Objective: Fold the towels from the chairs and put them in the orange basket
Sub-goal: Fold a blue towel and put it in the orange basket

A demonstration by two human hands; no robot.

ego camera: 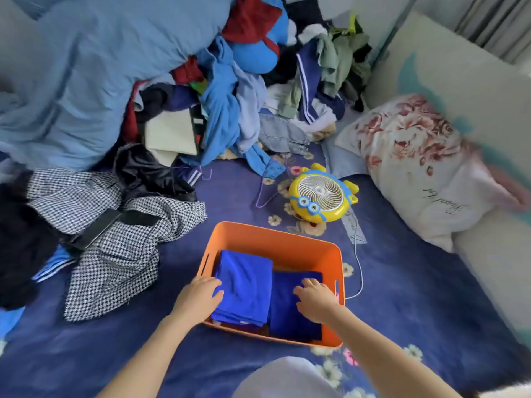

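An orange basket (275, 239) stands on a dark blue bedspread. Inside it lie two folded blue towels: a brighter one (245, 285) on the left, stacked in several layers, and a darker one (290, 317) on the right. My left hand (198, 300) rests on the left edge of the brighter towel, fingers fairly straight. My right hand (314, 300) lies with loosely bent fingers on top of the darker towel, near the basket's right wall. Neither hand visibly grips anything.
A big heap of clothes (230, 96) fills the back. A houndstooth garment (115, 242) lies left of the basket. A yellow fan (321, 193) with a white cord sits behind it. A floral pillow (416, 162) lies at the right.
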